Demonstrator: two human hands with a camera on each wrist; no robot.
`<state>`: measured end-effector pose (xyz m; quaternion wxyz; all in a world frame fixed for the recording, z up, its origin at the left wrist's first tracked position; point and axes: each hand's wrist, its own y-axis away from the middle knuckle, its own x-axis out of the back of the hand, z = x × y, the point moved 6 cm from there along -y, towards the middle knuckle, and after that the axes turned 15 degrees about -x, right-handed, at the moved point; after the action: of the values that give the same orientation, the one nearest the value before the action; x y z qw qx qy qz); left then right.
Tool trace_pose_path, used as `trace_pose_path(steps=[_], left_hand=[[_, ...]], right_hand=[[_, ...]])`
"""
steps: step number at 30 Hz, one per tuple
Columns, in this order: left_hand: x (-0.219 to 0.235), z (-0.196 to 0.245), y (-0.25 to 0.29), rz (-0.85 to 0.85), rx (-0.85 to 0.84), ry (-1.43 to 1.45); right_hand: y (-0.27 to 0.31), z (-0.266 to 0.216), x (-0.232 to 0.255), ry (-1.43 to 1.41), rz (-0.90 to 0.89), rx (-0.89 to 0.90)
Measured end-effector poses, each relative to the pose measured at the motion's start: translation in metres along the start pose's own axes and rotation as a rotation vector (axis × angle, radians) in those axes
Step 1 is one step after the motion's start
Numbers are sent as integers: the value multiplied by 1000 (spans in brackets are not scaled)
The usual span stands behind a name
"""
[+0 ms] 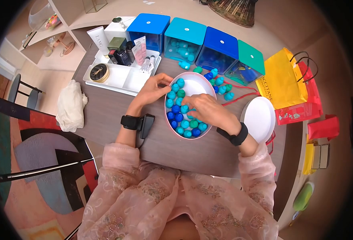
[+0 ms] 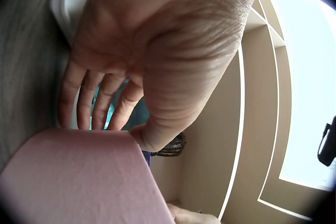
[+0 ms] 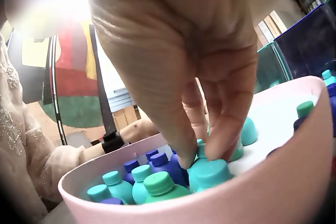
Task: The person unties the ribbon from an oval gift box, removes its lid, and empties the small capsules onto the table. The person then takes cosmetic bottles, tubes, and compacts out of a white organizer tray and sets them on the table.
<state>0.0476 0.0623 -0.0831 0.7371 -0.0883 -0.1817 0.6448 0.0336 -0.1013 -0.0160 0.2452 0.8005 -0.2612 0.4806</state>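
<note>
Small turquoise [image 1: 169, 103], dark blue [image 1: 179, 117] and green [image 1: 193, 123] bottles with caps stand inside a round pink box [image 1: 165, 114] [image 2: 79, 176] [image 3: 294, 169]. My left hand [image 1: 150, 90] [image 2: 157, 50] holds the box's upper left rim, thumb at the edge and fingers along the outer wall. Reaching in from the right, my right hand [image 1: 208, 110] [image 3: 178, 40] pinches a turquoise bottle [image 3: 201, 153] between thumb and fingers among the others. The white box floor shows at the far side; the palm hides part of the bottles in the head view.
Four coloured bins [image 1: 186, 30] line the back, with loose bottles [image 1: 219, 81] before them. A white cosmetics tray [image 1: 114, 78] and a cloth [image 1: 70, 106] lie left. Right are a white round lid [image 1: 259, 118], red ribbon [image 1: 240, 97] and a yellow bag [image 1: 282, 80].
</note>
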Motion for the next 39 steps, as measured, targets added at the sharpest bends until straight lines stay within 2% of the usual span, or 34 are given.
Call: trace_pose_path(steps=[6,8,12,15,19,21,23,25,27,32,36,39], left_hand=[[0,0,1,0,-7,-1],[1,-2,1,-1,0,4],[1,-2,1,8,-4,2],[1,-2,2,12,-4,-29],[1,3,1,17,-19,-31],[0,7,1,23,-18,-39],[0,10,1,1,-25,-58],[0,14,2,-12,-21,-55],[-1,15,2,-25,-15,-50],[-4,14,2,-56,-19,1],[-5,13,3,-106,30,-23],[-4,15,3,-98,31,4]], right_hand=[[1,-4,-2,-71,73,58],[-2,1,-3,-76,92,-10],[-6,8,-3,-75,122,1],[-6,7,17,-140,69,-48],[-10,8,81,-200,298,-91],[-21,15,96,-218,337,-138],[-31,23,107,-95,508,-113],[-47,33,102,-76,508,-142],[-62,41,91,11,469,-96],[-89,53,65,-15,298,-36],[-99,60,50,-30,256,-43],[-105,67,41,-104,171,-117]])
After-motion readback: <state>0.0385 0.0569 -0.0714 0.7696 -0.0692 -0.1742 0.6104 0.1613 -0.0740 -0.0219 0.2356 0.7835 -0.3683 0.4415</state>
